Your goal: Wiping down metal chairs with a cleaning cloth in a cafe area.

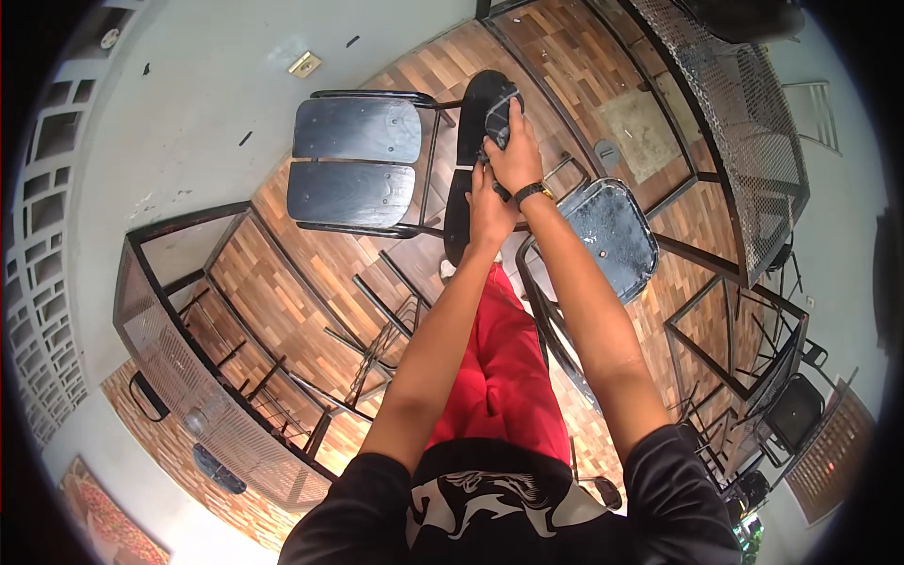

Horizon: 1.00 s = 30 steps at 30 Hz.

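Note:
A black metal-framed chair stands in front of me, its seat made of two dark boards (356,129). Its upright back shows as two black panels (474,127) with a narrow gap between them. My right hand (516,155), with a dark band on the wrist, is closed on a bunched dark grey cloth (504,115) and presses it against the farther panel. Just below it, my left hand (490,209) is closed at the inner edge of the nearer panel, around the chair's back. Its fingertips are partly hidden.
Close on the right stands another chair with a worn black seat (610,237). Mesh-sided metal table frames lie at left (217,395) and upper right (730,122). Upturned chair legs (377,330) stick up left of my legs. A grey wall (217,85) runs along the far left.

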Each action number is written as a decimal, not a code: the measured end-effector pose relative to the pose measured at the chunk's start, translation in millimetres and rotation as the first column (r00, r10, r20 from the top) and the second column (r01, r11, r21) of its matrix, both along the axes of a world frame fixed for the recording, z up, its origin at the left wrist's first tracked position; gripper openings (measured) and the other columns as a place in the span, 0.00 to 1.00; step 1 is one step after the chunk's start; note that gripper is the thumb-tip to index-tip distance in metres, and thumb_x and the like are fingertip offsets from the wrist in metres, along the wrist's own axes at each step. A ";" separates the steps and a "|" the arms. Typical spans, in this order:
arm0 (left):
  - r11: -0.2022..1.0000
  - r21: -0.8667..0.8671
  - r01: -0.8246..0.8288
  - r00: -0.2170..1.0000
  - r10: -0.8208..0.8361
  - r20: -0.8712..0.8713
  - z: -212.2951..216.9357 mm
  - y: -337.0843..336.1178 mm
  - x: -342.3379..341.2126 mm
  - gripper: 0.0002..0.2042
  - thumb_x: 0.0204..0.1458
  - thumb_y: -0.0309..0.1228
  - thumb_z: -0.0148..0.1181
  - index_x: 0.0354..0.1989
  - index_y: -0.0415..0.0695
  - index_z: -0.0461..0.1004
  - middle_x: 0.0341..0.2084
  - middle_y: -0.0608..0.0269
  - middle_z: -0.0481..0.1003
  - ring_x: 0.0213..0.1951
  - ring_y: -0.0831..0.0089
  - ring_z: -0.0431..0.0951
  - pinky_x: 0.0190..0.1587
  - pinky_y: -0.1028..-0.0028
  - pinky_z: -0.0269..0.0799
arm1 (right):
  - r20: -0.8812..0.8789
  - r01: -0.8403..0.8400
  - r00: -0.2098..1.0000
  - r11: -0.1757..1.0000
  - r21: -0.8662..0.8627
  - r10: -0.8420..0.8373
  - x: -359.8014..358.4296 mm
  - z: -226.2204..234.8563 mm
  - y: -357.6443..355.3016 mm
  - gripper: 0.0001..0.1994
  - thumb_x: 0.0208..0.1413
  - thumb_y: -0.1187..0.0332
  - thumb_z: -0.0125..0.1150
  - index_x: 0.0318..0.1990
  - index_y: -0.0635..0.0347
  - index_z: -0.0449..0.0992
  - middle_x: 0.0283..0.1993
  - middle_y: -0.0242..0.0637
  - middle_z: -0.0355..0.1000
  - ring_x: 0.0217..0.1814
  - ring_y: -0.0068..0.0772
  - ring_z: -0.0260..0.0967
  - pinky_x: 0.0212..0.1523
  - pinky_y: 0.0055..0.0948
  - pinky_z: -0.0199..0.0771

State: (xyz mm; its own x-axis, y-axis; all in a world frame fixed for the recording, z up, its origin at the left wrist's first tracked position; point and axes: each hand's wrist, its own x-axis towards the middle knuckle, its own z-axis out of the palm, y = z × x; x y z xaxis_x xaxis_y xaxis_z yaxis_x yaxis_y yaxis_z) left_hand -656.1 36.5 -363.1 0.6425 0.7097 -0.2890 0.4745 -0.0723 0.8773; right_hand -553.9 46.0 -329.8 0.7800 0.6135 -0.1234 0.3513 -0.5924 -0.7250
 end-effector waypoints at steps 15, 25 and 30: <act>0.903 -0.033 0.429 0.903 -0.429 0.004 27.0 148.4 42.6 0.25 0.51 0.32 0.57 0.58 0.34 0.73 0.66 0.43 0.64 0.69 0.50 0.62 0.70 0.63 0.56 | 0.170 0.046 0.985 0.991 -0.124 -0.024 64.0 -4.7 60.0 0.41 0.51 0.63 0.70 0.72 0.46 0.57 0.61 0.51 0.68 0.50 0.61 0.75 0.49 0.50 0.79; 0.711 0.187 0.678 0.732 -0.676 -0.087 27.0 198.2 71.2 0.22 0.51 0.28 0.57 0.56 0.38 0.73 0.62 0.44 0.66 0.63 0.47 0.69 0.66 0.61 0.63 | 0.335 0.225 0.926 0.967 -0.122 -0.173 56.7 -5.4 51.7 0.35 0.51 0.58 0.69 0.68 0.44 0.64 0.55 0.43 0.74 0.44 0.54 0.79 0.42 0.47 0.82; 0.656 0.451 0.605 0.744 -0.668 -0.027 29.8 218.2 95.5 0.29 0.50 0.21 0.53 0.65 0.39 0.61 0.65 0.42 0.62 0.64 0.44 0.65 0.65 0.58 0.64 | 0.298 0.271 0.929 0.950 -0.153 -0.217 43.4 -3.5 62.3 0.34 0.51 0.56 0.69 0.67 0.43 0.65 0.54 0.43 0.75 0.42 0.54 0.79 0.42 0.47 0.82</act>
State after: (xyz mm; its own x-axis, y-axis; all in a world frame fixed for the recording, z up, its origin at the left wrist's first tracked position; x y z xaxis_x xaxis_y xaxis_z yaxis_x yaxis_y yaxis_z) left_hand -560.6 254.7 -333.3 0.9894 0.1383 0.0452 0.0604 -0.6729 0.7372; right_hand -510.5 108.2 -333.3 0.9222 0.3862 0.0222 0.3473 -0.8012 -0.4873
